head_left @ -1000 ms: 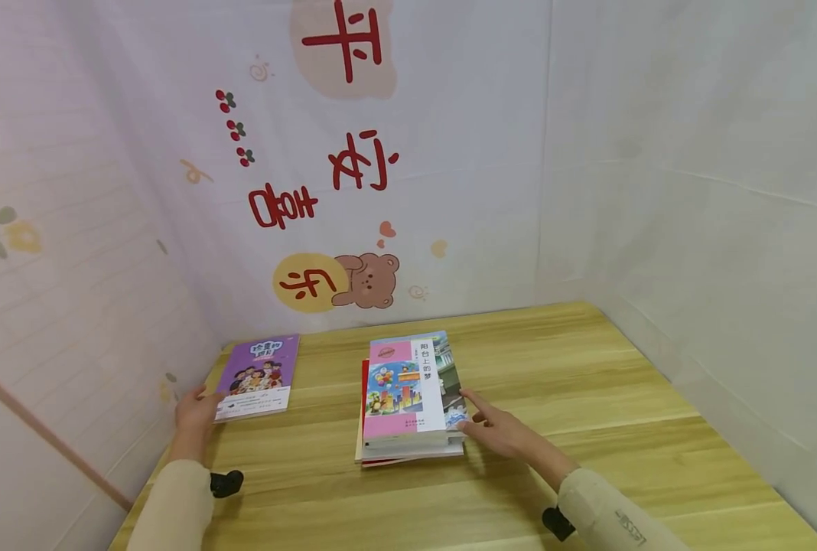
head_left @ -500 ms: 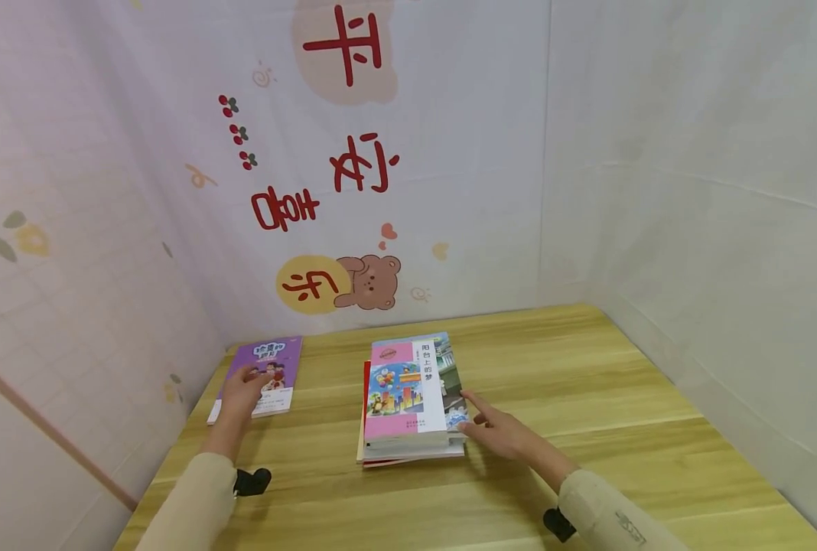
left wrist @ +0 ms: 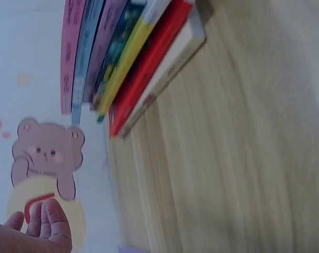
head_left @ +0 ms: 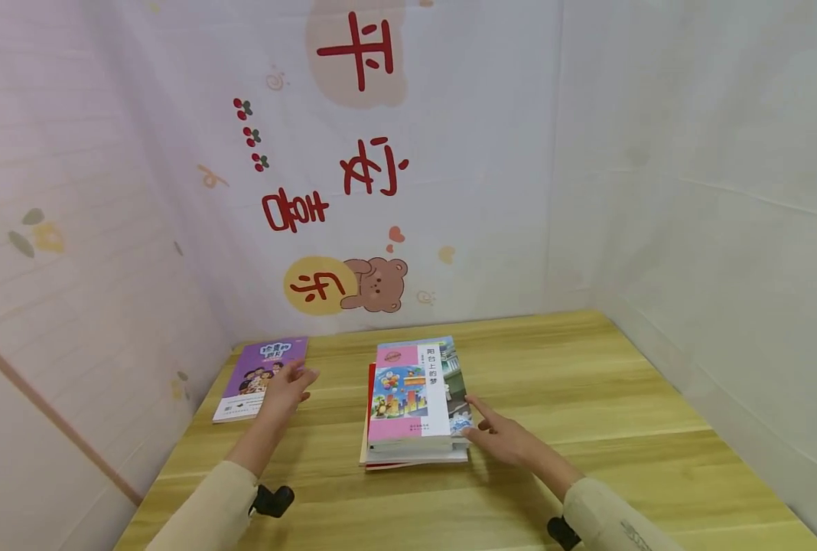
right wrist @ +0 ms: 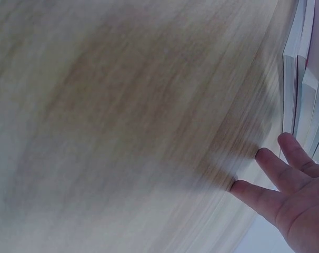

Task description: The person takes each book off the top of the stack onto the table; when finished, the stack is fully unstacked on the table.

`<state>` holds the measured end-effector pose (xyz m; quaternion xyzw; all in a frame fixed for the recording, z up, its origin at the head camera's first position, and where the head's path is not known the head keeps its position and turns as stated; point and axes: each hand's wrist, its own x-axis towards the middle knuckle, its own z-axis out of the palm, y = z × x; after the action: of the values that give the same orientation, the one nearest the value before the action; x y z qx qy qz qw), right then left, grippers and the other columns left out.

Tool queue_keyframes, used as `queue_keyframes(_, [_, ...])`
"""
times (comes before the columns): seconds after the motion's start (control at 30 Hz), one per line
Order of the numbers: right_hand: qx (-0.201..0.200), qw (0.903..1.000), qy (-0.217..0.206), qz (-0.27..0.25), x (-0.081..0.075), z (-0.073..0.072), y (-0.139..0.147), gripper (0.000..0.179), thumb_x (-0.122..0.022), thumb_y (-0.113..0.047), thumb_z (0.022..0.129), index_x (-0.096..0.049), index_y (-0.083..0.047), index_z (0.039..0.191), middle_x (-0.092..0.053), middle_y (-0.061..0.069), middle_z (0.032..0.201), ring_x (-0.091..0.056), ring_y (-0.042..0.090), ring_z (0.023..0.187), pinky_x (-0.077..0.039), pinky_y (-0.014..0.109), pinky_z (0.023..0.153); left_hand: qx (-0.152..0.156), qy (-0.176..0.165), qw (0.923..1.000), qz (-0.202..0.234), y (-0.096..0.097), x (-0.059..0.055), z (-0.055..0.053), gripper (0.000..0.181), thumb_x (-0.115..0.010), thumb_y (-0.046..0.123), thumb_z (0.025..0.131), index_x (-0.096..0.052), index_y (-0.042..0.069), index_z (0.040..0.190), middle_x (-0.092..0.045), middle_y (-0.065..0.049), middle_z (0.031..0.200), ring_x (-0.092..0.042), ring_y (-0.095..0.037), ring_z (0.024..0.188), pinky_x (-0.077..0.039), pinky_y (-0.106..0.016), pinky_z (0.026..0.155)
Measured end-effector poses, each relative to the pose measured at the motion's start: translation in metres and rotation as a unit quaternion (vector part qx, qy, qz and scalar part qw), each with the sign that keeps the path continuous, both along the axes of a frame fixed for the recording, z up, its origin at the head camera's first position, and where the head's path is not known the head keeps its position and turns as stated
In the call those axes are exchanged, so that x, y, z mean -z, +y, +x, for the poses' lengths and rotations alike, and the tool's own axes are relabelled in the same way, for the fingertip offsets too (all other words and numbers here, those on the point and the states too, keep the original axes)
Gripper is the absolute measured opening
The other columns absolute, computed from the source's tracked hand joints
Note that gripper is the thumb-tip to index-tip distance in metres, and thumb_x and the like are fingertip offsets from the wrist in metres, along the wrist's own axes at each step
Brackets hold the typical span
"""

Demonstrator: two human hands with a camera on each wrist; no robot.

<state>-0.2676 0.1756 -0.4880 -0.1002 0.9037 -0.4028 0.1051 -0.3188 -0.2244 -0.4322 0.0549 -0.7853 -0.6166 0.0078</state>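
A stack of books, topped by a pink-and-white book [head_left: 408, 394], lies flat near the middle of the table. Against its right side rests my right hand [head_left: 508, 440], fingers spread. In the right wrist view, fingertips [right wrist: 288, 141] of that hand are at the page edges of the books [right wrist: 301, 74] and by the tabletop. My left hand [head_left: 284, 394] hovers with loosely bent fingers, holding nothing, in front of the right edge of a purple book [head_left: 243, 383]. Coloured spines [left wrist: 122, 63] of the stack, including red and pink ones, appear in the left wrist view.
The wood-grain table [head_left: 574, 383] meets a white cloth wall [head_left: 484, 191] printed with red characters and a bear [head_left: 381, 283]. Cloth also borders the table at left and right. A black wrist mount [head_left: 274, 501] sits by the left cuff, and another [head_left: 563, 532] by the right.
My left hand has left the near-left corner of the purple book and moved right across it towards the stack. The right hand stays at the stack. The head view has shifted slightly.
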Motion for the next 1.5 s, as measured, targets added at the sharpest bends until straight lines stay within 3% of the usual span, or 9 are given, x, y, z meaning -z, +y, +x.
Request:
queue_keyframes(0.23, [-0.001, 1.0, 0.002, -0.004, 0.001, 0.001, 0.001, 0.071, -0.056, -0.05, 0.098, -0.03, -0.023, 0.158, -0.061, 0.017, 0.123, -0.058, 0.041, 0.114, -0.045, 0.061, 0.094, 0.004, -0.008, 0.9994, 0.033, 0.031, 0.003, 0.016, 0.066, -0.063, 0.029, 0.099, -0.033, 0.003, 0.152, -0.049, -0.02, 0.138, -0.048, -0.035, 0.126, -0.044, -0.047, 0.104])
queue_keyframes(0.5, [0.004, 1.0, 0.007, 0.0, 0.001, 0.001, 0.0, 0.07, -0.056, -0.05, 0.098, -0.031, -0.023, 0.157, -0.061, 0.019, 0.124, -0.059, 0.041, 0.113, -0.045, 0.061, 0.095, 0.007, 0.007, 0.9984, 0.056, 0.057, 0.016, 0.029, 0.064, -0.064, 0.026, 0.099, -0.037, -0.003, 0.149, -0.055, -0.018, 0.126, -0.052, -0.034, 0.117, -0.048, -0.048, 0.098])
queue_keyframes(0.7, [0.009, 1.0, 0.001, -0.002, -0.001, 0.001, 0.0, 0.07, -0.057, -0.05, 0.098, -0.031, -0.023, 0.157, -0.061, 0.02, 0.125, -0.058, 0.041, 0.114, -0.044, 0.062, 0.095, 0.016, -0.007, 0.9979, 0.063, 0.072, 0.026, 0.039, 0.059, -0.064, 0.023, 0.099, -0.041, -0.004, 0.146, -0.056, -0.02, 0.123, -0.055, -0.036, 0.115, -0.05, -0.049, 0.095])
queue_keyframes(1.2, [0.007, 1.0, 0.004, 0.002, 0.002, 0.002, 0.0, 0.069, -0.056, -0.05, 0.098, -0.032, -0.023, 0.157, -0.062, 0.021, 0.124, -0.059, 0.042, 0.113, -0.044, 0.062, 0.095, 0.05, -0.023, 0.9954, 0.079, 0.089, 0.046, 0.062, 0.068, -0.07, 0.023, 0.094, -0.038, -0.007, 0.146, -0.057, -0.018, 0.123, -0.063, -0.018, 0.095, -0.054, -0.039, 0.083])
queue_keyframes(1.5, [0.005, 1.0, 0.006, 0.005, 0.003, 0.001, 0.0, 0.07, -0.055, -0.051, 0.098, -0.031, -0.023, 0.157, -0.061, 0.02, 0.124, -0.059, 0.041, 0.114, -0.044, 0.061, 0.096, 0.056, -0.028, 0.9951, 0.076, 0.094, 0.052, 0.062, 0.068, -0.072, 0.023, 0.093, -0.04, -0.009, 0.145, -0.058, -0.018, 0.122, -0.063, -0.015, 0.094, -0.053, -0.035, 0.08])
